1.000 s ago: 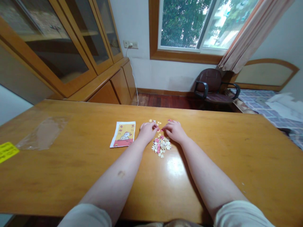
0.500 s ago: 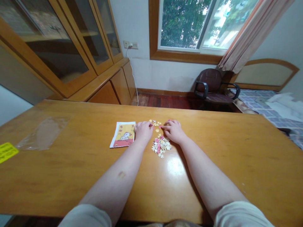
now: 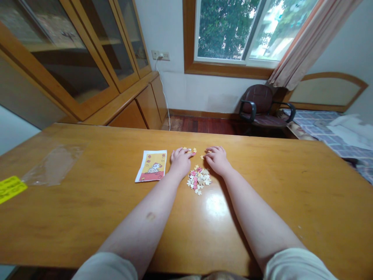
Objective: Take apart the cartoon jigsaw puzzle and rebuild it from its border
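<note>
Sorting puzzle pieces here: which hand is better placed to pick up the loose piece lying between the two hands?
Probably the right hand: its fingertips lie nearly against the loose piece, while the left hand points toward the farther pieces.

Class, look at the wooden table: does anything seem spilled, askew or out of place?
Nothing is damaged. Small jigsaw pieces lie in a loose heap between the left hand and right hand, with a few strays beyond. The picture card lies slightly askew.

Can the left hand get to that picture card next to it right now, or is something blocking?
Probably yes. The left hand rests flat on the table just right of the picture card, with only bare wood between them; the puzzle-piece pile lies on its other side.
</note>
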`<state>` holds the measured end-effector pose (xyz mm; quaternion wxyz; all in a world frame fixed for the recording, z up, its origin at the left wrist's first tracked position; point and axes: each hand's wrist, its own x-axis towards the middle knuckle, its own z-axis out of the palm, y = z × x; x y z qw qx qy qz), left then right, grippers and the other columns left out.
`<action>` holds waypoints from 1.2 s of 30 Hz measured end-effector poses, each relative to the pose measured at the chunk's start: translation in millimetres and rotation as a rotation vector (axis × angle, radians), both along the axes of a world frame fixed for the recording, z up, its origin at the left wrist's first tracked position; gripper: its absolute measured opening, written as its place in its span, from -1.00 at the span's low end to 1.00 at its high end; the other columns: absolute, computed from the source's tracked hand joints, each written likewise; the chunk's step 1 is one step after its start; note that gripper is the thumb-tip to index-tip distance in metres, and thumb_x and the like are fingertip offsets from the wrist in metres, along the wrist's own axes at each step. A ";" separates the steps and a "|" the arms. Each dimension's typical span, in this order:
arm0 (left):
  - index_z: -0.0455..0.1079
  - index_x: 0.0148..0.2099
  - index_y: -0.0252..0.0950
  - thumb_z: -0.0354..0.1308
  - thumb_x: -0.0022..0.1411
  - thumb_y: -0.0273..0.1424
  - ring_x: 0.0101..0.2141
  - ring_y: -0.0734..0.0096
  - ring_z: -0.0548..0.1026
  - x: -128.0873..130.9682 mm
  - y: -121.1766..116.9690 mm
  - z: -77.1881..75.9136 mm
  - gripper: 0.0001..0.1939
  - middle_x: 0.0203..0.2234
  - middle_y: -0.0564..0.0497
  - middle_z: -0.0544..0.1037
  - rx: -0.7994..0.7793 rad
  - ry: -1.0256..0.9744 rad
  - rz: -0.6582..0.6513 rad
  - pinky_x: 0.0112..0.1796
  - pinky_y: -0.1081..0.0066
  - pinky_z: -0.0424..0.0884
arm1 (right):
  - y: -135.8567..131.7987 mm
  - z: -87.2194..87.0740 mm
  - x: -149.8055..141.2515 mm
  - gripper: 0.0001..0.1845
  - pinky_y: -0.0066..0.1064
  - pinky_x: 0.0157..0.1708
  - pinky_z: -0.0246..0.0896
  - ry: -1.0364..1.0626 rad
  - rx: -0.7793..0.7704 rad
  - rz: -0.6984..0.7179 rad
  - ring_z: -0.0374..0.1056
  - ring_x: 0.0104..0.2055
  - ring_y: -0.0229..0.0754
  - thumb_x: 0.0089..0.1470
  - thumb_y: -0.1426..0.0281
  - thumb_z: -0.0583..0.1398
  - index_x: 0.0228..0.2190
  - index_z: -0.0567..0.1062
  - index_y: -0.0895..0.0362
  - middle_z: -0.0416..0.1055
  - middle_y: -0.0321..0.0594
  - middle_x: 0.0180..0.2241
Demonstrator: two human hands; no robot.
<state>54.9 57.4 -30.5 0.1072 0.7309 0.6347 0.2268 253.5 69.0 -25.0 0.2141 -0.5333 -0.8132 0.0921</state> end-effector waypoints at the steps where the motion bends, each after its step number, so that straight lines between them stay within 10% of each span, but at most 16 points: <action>1: 0.56 -0.11 -0.02 0.03 0.18 -0.54 0.14 0.13 0.24 -0.2 0.2 0.9 -0.61 0.03 0.04 0.49 0.009 -0.013 -0.018 0.21 0.00 0.01 | 1.5 -1.2 1.4 -0.70 0.09 0.21 -0.24 0.020 0.011 -0.038 0.16 0.09 0.00 0.19 0.36 0.08 -0.34 0.63 0.02 0.46 -0.17 -0.03; 7: 0.60 -0.39 0.01 0.09 0.14 -0.57 0.12 0.24 0.26 -1.6 2.6 0.7 -0.65 -0.08 0.15 0.56 0.032 0.011 -0.317 0.21 0.09 -0.01 | 3.4 -2.2 4.6 -0.70 -0.09 0.10 -0.02 0.155 0.096 0.122 0.25 -0.03 -0.08 0.19 0.34 0.10 -0.41 0.62 0.05 0.51 -0.18 -0.16; 13: 0.60 -0.26 -0.01 0.07 0.19 -0.53 0.06 0.21 0.32 -3.9 5.3 -2.5 -0.66 -0.10 0.13 0.58 0.009 -0.004 -0.105 0.14 0.12 0.13 | -1.1 2.1 0.5 -0.87 -0.13 0.05 0.01 0.173 -0.042 0.317 0.32 -0.15 -0.14 0.07 0.29 0.27 -0.40 0.62 0.03 0.52 -0.24 -0.28; 24: 0.59 -0.18 -0.10 0.03 0.15 -0.58 0.02 0.25 0.37 -2.4 4.2 1.5 -0.62 -0.10 0.06 0.57 0.057 -0.046 -0.090 0.11 0.22 0.22 | 0.8 -2.4 -5.4 -0.86 -0.16 0.06 -0.03 0.162 -0.168 0.299 0.31 -0.12 -0.14 -0.10 0.29 0.40 -0.53 0.57 0.06 0.50 -0.28 -0.28; 36: 0.60 -0.35 -0.02 0.06 0.13 -0.61 0.00 0.30 0.37 -0.5 3.9 2.1 -0.61 -0.18 0.11 0.59 0.041 -0.030 -0.404 0.15 0.18 0.16 | 5.3 -1.9 5.4 -0.60 -0.18 0.02 -0.02 0.161 -0.061 0.250 0.26 -0.16 -0.16 0.26 0.31 0.06 -0.47 0.63 0.02 0.49 -0.25 -0.31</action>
